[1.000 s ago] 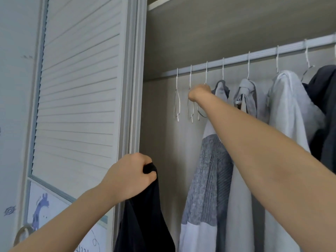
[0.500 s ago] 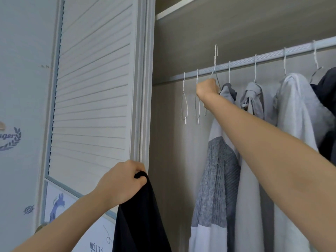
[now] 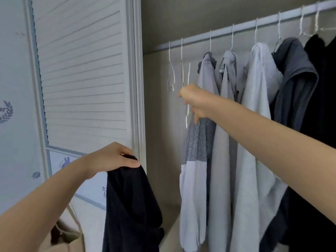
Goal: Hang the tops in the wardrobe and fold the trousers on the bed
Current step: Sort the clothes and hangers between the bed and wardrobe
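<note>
Several tops are already hanging upper right on the rail (image 3: 236, 30); right hand (image 3: 195, 100) is gripping a white hanger (image 3: 187, 99), left hand (image 3: 112, 158) is clutching a dark top (image 3: 131, 206), not yet hung.

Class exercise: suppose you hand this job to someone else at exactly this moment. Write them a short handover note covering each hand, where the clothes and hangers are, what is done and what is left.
Left hand: grips the dark top by its upper edge; it hangs down in front of the wardrobe door.
Right hand: holds a white wire hanger, off the rail and below it.
Two empty hangers hang at the rail's left end; several tops already hang to their right.
Done: hanger in hand.
Left: likely put the dark top on the hanger and hook it on the rail. Trousers and bed are not in view.
</note>
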Demonstrator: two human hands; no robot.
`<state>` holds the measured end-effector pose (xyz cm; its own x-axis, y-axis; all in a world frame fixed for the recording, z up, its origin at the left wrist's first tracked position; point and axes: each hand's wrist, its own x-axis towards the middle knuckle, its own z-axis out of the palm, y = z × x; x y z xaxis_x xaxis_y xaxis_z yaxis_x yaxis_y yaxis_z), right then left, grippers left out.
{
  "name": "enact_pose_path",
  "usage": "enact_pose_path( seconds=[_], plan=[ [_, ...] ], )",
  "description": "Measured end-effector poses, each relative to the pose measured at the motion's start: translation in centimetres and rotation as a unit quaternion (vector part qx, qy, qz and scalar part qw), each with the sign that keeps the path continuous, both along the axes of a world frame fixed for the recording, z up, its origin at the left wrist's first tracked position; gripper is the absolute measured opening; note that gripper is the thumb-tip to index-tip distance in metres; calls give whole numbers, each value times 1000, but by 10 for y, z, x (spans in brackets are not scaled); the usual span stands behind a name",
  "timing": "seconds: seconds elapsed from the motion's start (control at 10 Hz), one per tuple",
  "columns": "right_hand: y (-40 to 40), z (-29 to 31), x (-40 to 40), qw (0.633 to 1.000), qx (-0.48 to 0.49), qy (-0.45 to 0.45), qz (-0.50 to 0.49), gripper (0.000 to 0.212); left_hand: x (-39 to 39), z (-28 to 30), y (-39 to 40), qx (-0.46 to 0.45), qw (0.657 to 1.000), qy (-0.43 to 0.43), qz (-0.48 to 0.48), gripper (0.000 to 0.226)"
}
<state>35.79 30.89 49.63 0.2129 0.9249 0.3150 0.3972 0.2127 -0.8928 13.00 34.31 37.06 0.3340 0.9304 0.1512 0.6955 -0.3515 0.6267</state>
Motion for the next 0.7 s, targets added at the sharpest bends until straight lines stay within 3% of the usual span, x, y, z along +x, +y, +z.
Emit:
enact_pose_path(
  seconds=[0.1,0.2,0.3,0.5,0.7],
  plan=[
    [-42,-32,2,997,-45,60,14,43,-10,-18,-3,98,992,61,44,25],
    [-61,-54,12,990,-104,69,60,41,-19,-34,2,155,975,136,86,18],
    [-84,-76,25,979,-142,86,121,38,-30,-44,9,161,973,91,137,16],
    [-133,-96,61,929,-199,139,279,12,-51,-57,11,164,967,-19,193,15],
    [-161,-98,91,872,-239,124,408,19,-54,-57,7,183,962,7,201,15]
  ],
)
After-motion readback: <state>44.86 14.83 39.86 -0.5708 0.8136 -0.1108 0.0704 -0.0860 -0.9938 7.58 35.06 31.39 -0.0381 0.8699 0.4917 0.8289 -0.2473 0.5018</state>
